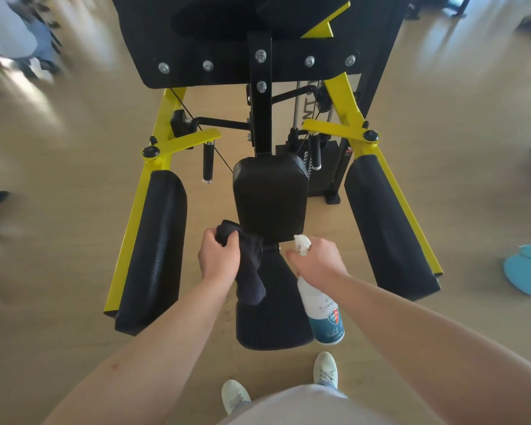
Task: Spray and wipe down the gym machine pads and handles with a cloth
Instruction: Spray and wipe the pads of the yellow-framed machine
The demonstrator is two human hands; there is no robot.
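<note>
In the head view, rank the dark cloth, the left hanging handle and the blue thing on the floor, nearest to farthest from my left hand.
1. Dark cloth: gripped in the left hand itself.
2. Left hanging handle: ahead, under the yellow arm.
3. Blue thing: far right, on the floor.

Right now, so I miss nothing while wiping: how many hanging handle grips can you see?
2. One handle grip hangs under the left yellow arm; the other handle grip hangs under the right yellow arm. More could be hidden behind the black top panel.
</note>
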